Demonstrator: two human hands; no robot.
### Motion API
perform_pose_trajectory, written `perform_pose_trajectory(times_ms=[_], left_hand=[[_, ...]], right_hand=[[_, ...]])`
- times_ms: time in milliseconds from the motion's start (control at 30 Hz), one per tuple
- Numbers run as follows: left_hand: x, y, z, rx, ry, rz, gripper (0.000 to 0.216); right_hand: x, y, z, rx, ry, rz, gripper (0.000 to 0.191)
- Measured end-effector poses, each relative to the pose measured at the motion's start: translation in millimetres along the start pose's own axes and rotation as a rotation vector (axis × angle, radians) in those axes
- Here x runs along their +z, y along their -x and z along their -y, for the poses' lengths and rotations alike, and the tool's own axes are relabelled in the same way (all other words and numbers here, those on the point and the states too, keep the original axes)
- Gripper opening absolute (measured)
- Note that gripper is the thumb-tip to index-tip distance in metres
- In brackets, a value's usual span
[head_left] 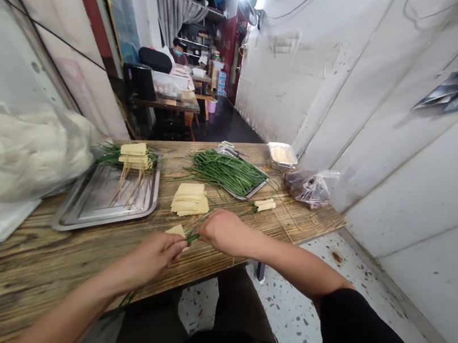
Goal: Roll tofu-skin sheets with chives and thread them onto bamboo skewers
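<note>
A small bunch of green chives point(192, 237) stretches between my two hands over the table's front edge. My left hand point(161, 253) is closed around it on one side, with loose green ends hanging below the wrist. My right hand point(223, 232) grips the other side, fingers curled and mostly hidden. A pale yellow sheet, like tofu skin point(176, 231), lies just behind my left fingers. Behind my hands sits a stack of such sheets point(189, 199). To the right of my right hand are small rolls point(265, 205) with green ends showing.
A tray of chives point(229, 171) lies beyond the stack. At left, a metal tray point(86, 195) bears skewered rolls point(134, 157), beside a big plastic bag point(14, 146). A foil box point(282, 155) and a dark-filled bag point(309, 187) stand near the right wall. Someone point(179, 53) sits farther back.
</note>
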State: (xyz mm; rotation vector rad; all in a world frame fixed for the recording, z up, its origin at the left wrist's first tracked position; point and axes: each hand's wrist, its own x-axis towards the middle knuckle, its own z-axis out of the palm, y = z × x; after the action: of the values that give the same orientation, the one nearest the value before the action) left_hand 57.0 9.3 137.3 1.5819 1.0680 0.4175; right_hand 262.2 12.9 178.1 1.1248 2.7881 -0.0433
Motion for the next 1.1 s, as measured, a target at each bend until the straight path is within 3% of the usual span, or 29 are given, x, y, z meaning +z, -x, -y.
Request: perform_pose_trajectory(times_ms=[167,300,467,567,633,767,900,1100], left_hand=[[-5.1,2.7,10.6,-0.023,-0.029,-0.117,0.048],[9.1,-0.5,21.2,0.010,0.037,-0.339,0.058],[29.7,-8.4,30.7,0.001,0.276,-0.457,0.062],[32.0,-8.6,32.0,-0.043,0.269,-0.495,0.050],[31.6,-7.8,33.2,-0.053,0.194,-0.549,0.044],[36.4,-11.9,40.7,-0.020,0.100,-0.696,0.051],[48.2,-21.8,49.8,0.050,0.343,-0.770,0.064],[58.7,-22.0,43.6,0.092,0.681,-0.730,0.060]], right_hand=[[0.7,3.3,-4.1,0.128,-0.087,-0.025,0.026],[9.8,-2.7,-1.0,0.272,-0.286,-0.078,0.023],[45.8,-20.7,11.3,0.445,-0.924,-0.243,0.025],[68.6,-33.0,21.7,0.501,-1.351,-0.388,0.023],[79.8,-40.5,28.2,0.535,-1.494,-0.501,0.021],[93.9,-50.9,39.5,0.593,-1.514,-0.751,0.017],[102.7,-54.0,50.9,0.586,-1.494,-0.888,0.015],[117.4,-52.4,66.2,0.582,-1.125,-1.018,0.008]])
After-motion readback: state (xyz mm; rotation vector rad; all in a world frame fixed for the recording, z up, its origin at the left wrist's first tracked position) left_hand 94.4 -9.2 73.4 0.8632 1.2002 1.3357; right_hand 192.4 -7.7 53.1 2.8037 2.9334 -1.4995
